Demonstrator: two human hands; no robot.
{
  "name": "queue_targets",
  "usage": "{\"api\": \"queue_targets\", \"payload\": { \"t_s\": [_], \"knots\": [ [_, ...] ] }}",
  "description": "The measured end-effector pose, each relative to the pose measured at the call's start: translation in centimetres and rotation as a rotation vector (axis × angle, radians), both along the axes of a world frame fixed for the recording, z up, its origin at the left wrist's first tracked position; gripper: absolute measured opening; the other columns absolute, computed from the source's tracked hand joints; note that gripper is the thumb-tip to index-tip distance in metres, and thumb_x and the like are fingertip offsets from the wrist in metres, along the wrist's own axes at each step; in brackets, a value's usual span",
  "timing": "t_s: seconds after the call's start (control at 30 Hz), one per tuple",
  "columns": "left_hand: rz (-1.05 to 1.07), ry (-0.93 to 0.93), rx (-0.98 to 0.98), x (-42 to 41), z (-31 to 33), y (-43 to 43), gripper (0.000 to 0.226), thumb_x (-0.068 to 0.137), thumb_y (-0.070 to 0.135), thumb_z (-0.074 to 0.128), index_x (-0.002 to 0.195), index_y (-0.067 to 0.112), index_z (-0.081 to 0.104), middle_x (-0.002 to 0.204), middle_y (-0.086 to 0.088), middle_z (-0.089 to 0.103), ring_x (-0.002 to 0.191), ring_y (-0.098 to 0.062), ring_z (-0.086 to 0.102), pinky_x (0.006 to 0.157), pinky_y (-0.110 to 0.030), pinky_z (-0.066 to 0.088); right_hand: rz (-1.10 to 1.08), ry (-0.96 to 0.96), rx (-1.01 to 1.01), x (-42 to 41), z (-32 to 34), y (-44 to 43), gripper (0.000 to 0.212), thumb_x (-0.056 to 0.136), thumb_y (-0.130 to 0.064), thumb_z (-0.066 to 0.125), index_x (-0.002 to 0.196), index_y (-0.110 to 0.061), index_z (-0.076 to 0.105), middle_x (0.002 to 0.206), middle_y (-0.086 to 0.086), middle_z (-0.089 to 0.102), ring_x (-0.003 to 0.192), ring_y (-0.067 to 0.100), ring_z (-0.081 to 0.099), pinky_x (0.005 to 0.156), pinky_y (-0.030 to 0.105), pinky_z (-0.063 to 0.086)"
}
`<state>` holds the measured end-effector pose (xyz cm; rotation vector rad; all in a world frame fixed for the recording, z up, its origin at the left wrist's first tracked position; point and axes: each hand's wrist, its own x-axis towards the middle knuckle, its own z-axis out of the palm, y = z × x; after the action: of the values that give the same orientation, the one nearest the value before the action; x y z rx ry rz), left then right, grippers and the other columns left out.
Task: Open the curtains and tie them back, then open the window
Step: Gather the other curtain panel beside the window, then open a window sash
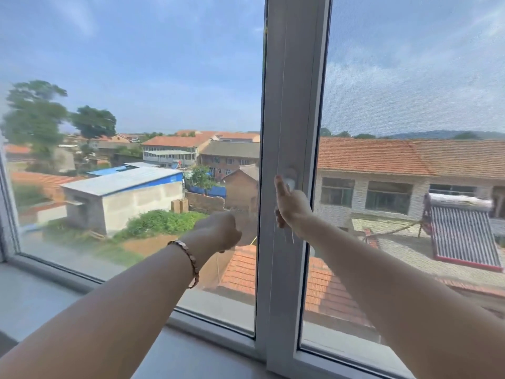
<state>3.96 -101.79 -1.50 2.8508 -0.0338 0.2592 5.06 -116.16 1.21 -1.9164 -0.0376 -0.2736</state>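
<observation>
Grasping the smooth white window frame (pixel 289 132), right grip (pixel 291 207) holds its handle (pixel 290 179); left grip (pixel 218 231) clenched.

Single head-worn wide-angle view, close to window (pixel 289 132), facing outward and slightly down over sill (pixel 54 302).

A pale grey stone sill (pixel 32 302) lies in daylight; beyond it, orange tiled roofs (pixel 377 157) under hazy blue sky (pixel 142 50).
</observation>
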Motion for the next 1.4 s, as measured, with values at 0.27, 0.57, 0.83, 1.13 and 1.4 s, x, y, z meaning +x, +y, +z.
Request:
{"api": "queue_targets", "payload": {
  "t_s": [0.27,0.57,0.83,1.13,1.4],
  "knots": [
    [-0.056,0.048,-0.015,2.6,-0.2,-0.5,0.028,0.094,0.020,0.045,0.068,0.014,0.054,0.087,-0.008,0.074,0.085,-0.023,0.073,0.080,-0.033,0.057,-0.053,-0.004,-0.547,-1.4,2.7,-1.5,0.039,0.100,-0.037,0.027,0.085,-0.007,0.047,0.059,0.005,0.038,0.048,0.016,0.035,0.047,0.027,0.030],
    [-0.220,0.012,-0.014,1.2,1.2,0.1,0.027,0.093,0.021,0.043,0.087,0.005,0.063,0.089,-0.010,0.075,0.082,-0.024,0.074,0.082,-0.036,0.058,-0.286,-0.027,-0.660,-2.7,2.0,-0.1,0.041,0.096,-0.040,0.031,0.072,-0.012,0.051,0.058,0.002,0.043,0.047,0.015,0.039,0.045,0.025,0.033],
    [-0.451,-0.076,0.028,-1.9,1.2,3.2,0.022,0.093,0.022,0.044,0.093,0.008,0.062,0.092,-0.008,0.068,0.088,-0.025,0.069,0.082,-0.037,0.058,-0.643,0.021,-0.711,-8.8,1.8,3.2,0.059,0.089,-0.057,0.031,0.100,-0.007,0.062,0.095,0.012,0.065,0.075,0.024,0.058,0.059,0.026,0.040],
    [-0.695,-0.084,-0.005,-8.2,-1.5,1.6,0.032,0.093,0.022,0.043,0.061,0.016,0.045,0.068,-0.003,0.055,0.061,-0.020,0.050,0.062,-0.029,0.046,-0.804,-0.151,-0.592,-20.7,0.6,3.6,0.055,0.089,-0.048,0.042,0.041,-0.021,0.036,0.046,-0.002,0.039,0.050,0.019,0.044,0.059,0.027,0.035],
    [-0.891,0.024,-0.086,-14.4,-1.5,-5.2,0.033,0.091,0.015,0.043,0.059,0.015,0.041,0.061,0.000,0.048,0.047,-0.011,0.036,0.043,-0.019,0.028,-0.974,-0.418,-0.288,-32.7,-0.9,-1.0,0.058,0.094,-0.031,0.040,0.040,-0.017,0.025,0.039,-0.003,0.032,0.041,0.014,0.029,0.051,0.025,0.027]
  ]
}}
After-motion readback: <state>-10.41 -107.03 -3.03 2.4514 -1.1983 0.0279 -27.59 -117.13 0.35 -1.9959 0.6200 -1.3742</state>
